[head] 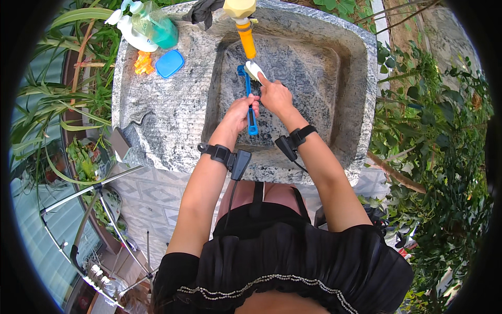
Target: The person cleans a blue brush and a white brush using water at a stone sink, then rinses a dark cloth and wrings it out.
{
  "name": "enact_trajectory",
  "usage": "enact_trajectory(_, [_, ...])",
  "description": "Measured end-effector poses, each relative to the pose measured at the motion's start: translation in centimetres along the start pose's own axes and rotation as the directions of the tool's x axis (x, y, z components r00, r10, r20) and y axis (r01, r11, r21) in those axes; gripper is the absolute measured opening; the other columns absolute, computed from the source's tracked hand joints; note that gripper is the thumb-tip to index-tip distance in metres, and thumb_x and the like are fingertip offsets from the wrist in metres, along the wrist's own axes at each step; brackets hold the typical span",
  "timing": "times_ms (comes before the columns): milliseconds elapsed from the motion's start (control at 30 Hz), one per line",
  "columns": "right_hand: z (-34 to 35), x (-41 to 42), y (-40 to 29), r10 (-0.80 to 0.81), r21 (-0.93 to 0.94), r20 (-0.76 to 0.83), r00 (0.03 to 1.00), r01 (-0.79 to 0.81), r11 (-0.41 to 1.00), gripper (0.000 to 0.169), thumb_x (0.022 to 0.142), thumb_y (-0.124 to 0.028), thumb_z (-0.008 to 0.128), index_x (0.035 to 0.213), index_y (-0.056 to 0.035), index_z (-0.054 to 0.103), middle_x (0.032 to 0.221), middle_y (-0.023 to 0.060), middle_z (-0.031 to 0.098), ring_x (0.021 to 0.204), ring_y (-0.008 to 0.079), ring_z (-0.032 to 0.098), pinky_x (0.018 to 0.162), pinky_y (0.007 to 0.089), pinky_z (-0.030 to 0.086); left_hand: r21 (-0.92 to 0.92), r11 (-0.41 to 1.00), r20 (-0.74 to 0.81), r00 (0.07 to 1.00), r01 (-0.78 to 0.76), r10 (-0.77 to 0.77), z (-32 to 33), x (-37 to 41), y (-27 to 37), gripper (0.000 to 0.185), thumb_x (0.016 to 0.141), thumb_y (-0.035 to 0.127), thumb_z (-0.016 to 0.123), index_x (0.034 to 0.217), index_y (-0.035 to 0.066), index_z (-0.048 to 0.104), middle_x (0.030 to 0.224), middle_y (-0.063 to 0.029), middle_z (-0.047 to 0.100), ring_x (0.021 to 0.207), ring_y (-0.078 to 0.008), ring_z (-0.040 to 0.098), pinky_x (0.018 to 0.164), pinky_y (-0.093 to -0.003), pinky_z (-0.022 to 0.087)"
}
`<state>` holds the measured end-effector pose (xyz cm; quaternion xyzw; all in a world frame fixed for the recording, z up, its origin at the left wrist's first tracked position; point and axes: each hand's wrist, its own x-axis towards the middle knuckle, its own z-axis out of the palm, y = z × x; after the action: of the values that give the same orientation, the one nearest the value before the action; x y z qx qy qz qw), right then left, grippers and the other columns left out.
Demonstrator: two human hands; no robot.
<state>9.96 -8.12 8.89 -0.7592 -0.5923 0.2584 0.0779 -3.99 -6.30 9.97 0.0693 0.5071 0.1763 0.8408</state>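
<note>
My left hand (238, 112) grips a slim blue plastic tool (252, 128) by its slotted handle, with the tool's short angled head pointing away from me. In my right hand (277, 96) is a small white brush (255, 72), index finger stretched along its back. Its bristle side faces the blue tool, close beside the head; whether they touch I cannot tell. Both hands are over the basin of a speckled grey stone sink (306, 78). An orange-yellow spout sleeve (246, 39) ends just above the brush.
On the sink's left ledge are a blue plastic lid or dish (170, 63), an orange crumpled piece (144, 62), a bottle of green liquid (159, 29) and a white bottle (135, 35). A dark cloth (202, 13) hangs at the back rim. A metal rack (113, 212) stands lower left.
</note>
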Motion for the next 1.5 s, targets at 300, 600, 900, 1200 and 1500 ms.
enact_trajectory(300, [-0.1,-2.3,0.7,-0.020,0.255,0.092,0.996,-0.004,0.967,0.049,0.084,-0.020,0.051,0.131,-0.0320,0.043,0.090,0.0233,0.058,0.081,0.0393,0.060,0.071,0.0465,0.048,-0.043,0.998,0.098,0.994,0.043,-0.038,-1.3,-1.9,0.2,0.030,0.098,0.023,0.037,0.112,-0.002,0.046,0.067,0.0032,0.042,0.054,-0.0030,0.041,0.043,-0.0156,0.039])
enact_trajectory(600, [1.2,3.1,0.0,0.298,0.381,0.163,0.941,-0.338,0.861,0.046,0.084,-0.029,0.049,0.129,-0.0368,0.046,0.113,0.0170,0.059,0.103,0.0344,0.057,0.086,0.0414,0.045,-0.527,0.799,0.483,0.876,0.289,0.002,-3.3,-0.3,-0.7,0.032,0.098,0.021,0.033,0.115,-0.005,0.041,0.065,-0.0005,0.039,0.050,-0.0068,0.040,0.039,-0.0187,0.040])
enact_trajectory(900, [-0.3,4.6,4.3,0.286,0.046,0.187,0.940,-0.299,0.953,0.049,0.082,-0.025,0.047,0.130,-0.0314,0.045,0.108,0.0145,0.062,0.099,0.0327,0.059,0.083,0.0416,0.048,-0.578,0.727,0.567,0.823,0.371,0.031,-4.2,-1.6,-2.6,0.033,0.097,0.020,0.039,0.119,-0.005,0.041,0.065,0.0001,0.039,0.048,-0.0047,0.038,0.035,-0.0175,0.037])
enact_trajectory(1200, [0.7,1.1,3.0,0.170,0.174,0.113,0.979,-0.188,0.967,0.044,0.086,-0.025,0.045,0.128,-0.0357,0.047,0.100,0.0164,0.063,0.092,0.0361,0.059,0.078,0.0450,0.048,-0.551,0.777,0.496,0.868,0.304,0.012,-3.9,-2.1,-1.4,0.032,0.098,0.019,0.034,0.117,-0.006,0.041,0.063,-0.0008,0.039,0.046,-0.0060,0.037,0.033,-0.0184,0.035])
enact_trajectory(1500, [-0.2,4.3,5.2,0.348,0.108,0.196,0.917,-0.373,0.922,0.045,0.086,-0.025,0.047,0.131,-0.0264,0.045,0.111,0.0143,0.060,0.100,0.0335,0.058,0.080,0.0423,0.048,-0.358,0.927,0.405,0.913,0.115,0.043,-3.4,-3.1,-2.0,0.027,0.097,0.022,0.038,0.110,-0.001,0.045,0.060,-0.0001,0.041,0.045,-0.0072,0.038,0.035,-0.0215,0.036])
